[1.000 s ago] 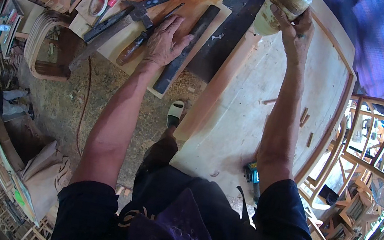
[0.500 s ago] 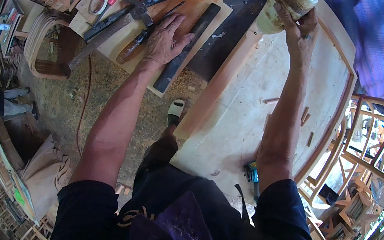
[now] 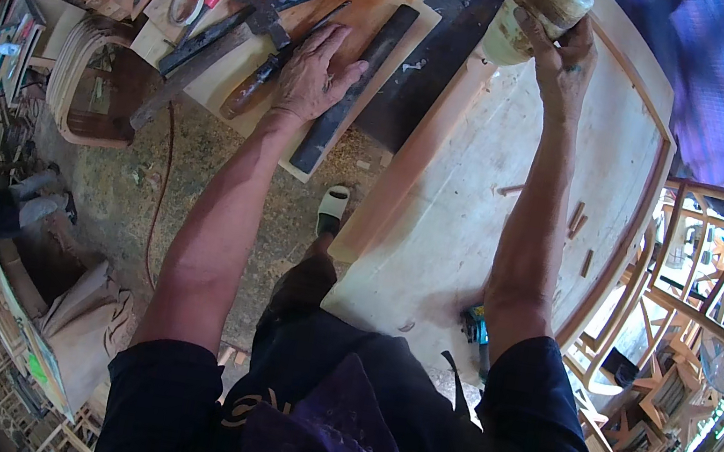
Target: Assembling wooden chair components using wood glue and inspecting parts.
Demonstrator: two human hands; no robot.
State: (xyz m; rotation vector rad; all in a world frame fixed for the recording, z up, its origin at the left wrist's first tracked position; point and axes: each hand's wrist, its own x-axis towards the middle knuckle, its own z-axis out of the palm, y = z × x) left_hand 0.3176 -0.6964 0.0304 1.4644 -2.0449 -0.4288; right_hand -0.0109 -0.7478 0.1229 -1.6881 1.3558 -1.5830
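jar (image 3: pixel 535 17) top cut off by rim; right hand (image 3: pixel 567 58) wrapped around jar. left hand (image 3: pixel 312 74) flat, open on chisel (image 3: pixel 262 82), left of jar. both unmoved.

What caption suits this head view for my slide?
Right hand grips a jar; left hand rests among tools.

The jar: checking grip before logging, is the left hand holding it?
No, the right hand holds the jar; the left hand rests on tools.

I'm in a woodworking shop: my hammer (image 3: pixel 257 18) and files lie on a plank bench (image 3: pixel 215 80), sawdust covers the floor (image 3: pixel 200 172), and unfinished wooden chair frames (image 3: pixel 699 308) stand around me.
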